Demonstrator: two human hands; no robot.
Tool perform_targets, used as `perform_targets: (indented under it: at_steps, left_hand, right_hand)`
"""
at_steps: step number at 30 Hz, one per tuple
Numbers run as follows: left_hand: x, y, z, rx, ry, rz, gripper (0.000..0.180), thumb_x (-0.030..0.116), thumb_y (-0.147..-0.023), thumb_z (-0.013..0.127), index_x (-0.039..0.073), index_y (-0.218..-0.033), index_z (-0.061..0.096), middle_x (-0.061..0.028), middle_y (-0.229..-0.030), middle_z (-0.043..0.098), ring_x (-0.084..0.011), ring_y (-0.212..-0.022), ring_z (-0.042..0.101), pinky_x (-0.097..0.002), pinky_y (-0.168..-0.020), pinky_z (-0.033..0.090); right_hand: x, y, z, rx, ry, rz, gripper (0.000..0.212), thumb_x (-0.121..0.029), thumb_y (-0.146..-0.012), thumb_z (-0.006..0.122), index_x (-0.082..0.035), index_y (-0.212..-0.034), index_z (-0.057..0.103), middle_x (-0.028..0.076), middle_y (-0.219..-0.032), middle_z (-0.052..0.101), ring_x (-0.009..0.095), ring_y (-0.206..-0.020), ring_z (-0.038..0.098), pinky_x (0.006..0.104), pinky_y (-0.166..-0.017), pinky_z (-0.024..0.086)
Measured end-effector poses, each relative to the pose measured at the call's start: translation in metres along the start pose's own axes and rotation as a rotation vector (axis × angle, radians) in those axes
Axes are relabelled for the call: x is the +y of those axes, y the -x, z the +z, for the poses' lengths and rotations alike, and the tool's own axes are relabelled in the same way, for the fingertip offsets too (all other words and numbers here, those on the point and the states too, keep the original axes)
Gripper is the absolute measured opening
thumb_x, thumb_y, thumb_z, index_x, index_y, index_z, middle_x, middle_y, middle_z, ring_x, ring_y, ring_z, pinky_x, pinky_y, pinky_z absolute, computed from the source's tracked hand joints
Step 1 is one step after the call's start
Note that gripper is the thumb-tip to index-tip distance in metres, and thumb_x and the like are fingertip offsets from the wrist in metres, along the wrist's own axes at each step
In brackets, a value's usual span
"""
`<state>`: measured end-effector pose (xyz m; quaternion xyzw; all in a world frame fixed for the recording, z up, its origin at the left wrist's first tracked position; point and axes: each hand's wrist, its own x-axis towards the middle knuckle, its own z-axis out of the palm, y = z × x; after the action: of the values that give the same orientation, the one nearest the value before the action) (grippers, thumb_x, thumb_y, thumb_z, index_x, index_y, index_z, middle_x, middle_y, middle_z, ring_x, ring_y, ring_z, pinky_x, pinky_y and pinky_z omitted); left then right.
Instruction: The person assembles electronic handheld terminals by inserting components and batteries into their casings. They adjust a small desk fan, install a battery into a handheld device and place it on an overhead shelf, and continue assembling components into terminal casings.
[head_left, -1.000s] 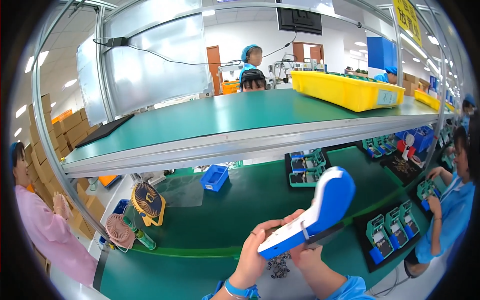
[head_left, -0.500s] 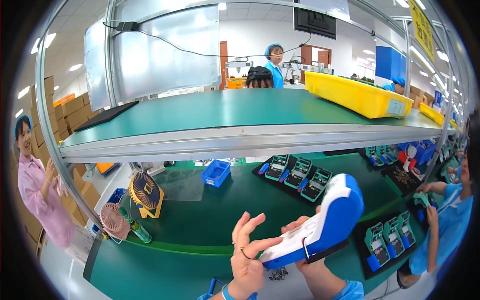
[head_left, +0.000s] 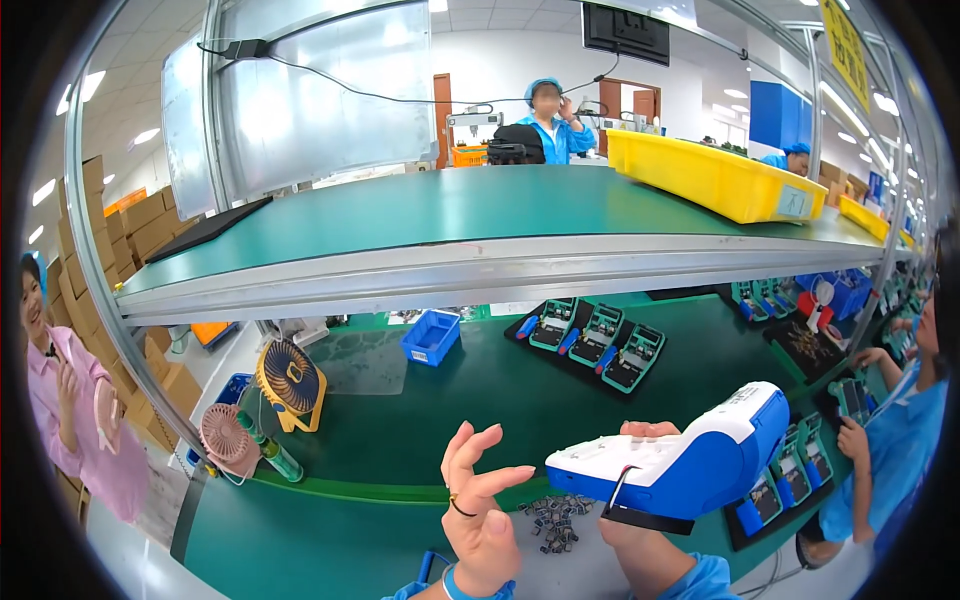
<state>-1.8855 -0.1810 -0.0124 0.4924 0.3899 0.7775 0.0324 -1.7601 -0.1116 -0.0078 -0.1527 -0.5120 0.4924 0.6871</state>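
Note:
A white and blue handheld payment terminal (head_left: 690, 465) rests in my right hand (head_left: 645, 550), its broad end to the right and its white face upward. The fingers of that hand show behind the device and the palm is beneath it. A thin black flat piece (head_left: 648, 517) and a short cable sit along its underside. My left hand (head_left: 482, 530) is raised just left of the terminal, apart from it. Its fingers are spread and hold nothing. Below the terminal lies a pile of small dark metallic parts (head_left: 558, 522), partly between my hands.
Opened green device housings (head_left: 600, 335) lie on a black mat beyond; more (head_left: 790, 480) lie at right, near a co-worker's hands (head_left: 853, 440). A blue bin (head_left: 431, 337), a yellow fan (head_left: 291, 385) and a pink fan (head_left: 228, 433) stand left. A metal-edged shelf (head_left: 480, 275) crosses above, carrying a yellow tub (head_left: 715, 175).
The terminal has moved right and lower and lies flatter. My left index finger, at its face before, is now away from it. More of the small-parts pile shows.

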Motion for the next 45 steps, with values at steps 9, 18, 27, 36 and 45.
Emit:
perform_targets:
  at_steps: [9, 18, 27, 36, 45]
  left_hand:
    - [0.005, 0.0, 0.001, -0.044, -0.003, -0.001, 0.043, 0.044, -0.095, 0.052, 0.007, -0.103, 0.072, -0.0202, -0.138, 0.052, -0.041, -0.139, 0.029, -0.0555, -0.113, 0.019]
    - [0.003, 0.001, 0.004, -0.054, -0.01, -0.018, 0.032, 0.034, -0.091, 0.058, 0.007, -0.102, 0.071, -0.0205, -0.136, 0.052, -0.041, -0.139, 0.03, -0.055, -0.113, 0.02]
    - [0.009, -0.007, 0.001, -0.302, -0.189, -0.04, 0.046, 0.025, -0.084, 0.067, 0.008, -0.126, 0.062, -0.0198, -0.146, 0.041, -0.0437, -0.141, 0.024, -0.0549, -0.114, 0.019]
    - [0.013, -0.005, 0.01, -0.374, -0.212, -0.047, 0.052, 0.025, -0.082, 0.071, 0.011, -0.131, 0.06, -0.0242, -0.148, 0.036, -0.0481, -0.141, 0.019, -0.0589, -0.112, 0.016]
    - [0.013, -0.005, 0.011, -0.4, -0.209, -0.051, 0.046, 0.025, -0.083, 0.071, 0.011, -0.127, 0.064, -0.0252, -0.148, 0.036, -0.0486, -0.141, 0.019, -0.0588, -0.112, 0.016]
  right_hand:
    - [-0.005, 0.018, -0.078, 0.039, -0.003, 0.121, 0.075, -0.047, -0.074, 0.084, -0.011, -0.124, 0.041, 0.005, -0.119, 0.047, 0.019, -0.124, 0.046, 0.0394, -0.113, 0.033]
    - [-0.002, 0.007, -0.067, 0.043, 0.041, 0.059, 0.081, -0.047, -0.073, 0.084, -0.01, -0.128, 0.038, 0.007, -0.122, 0.045, 0.021, -0.125, 0.045, 0.0404, -0.113, 0.033]
    - [0.006, 0.026, -0.073, 0.055, 0.09, -0.016, 0.086, -0.047, -0.072, 0.085, -0.009, -0.132, 0.035, 0.008, -0.125, 0.043, 0.022, -0.127, 0.044, 0.0414, -0.113, 0.033]
    - [0.011, 0.025, -0.064, 0.062, 0.134, -0.089, 0.092, -0.047, -0.071, 0.086, -0.008, -0.136, 0.033, 0.009, -0.129, 0.041, 0.024, -0.128, 0.043, 0.0423, -0.113, 0.033]
    - [0.013, 0.012, -0.05, 0.056, 0.177, -0.158, 0.098, -0.047, -0.07, 0.086, -0.007, -0.14, 0.03, 0.01, -0.132, 0.04, 0.026, -0.13, 0.042, 0.0433, -0.113, 0.033]
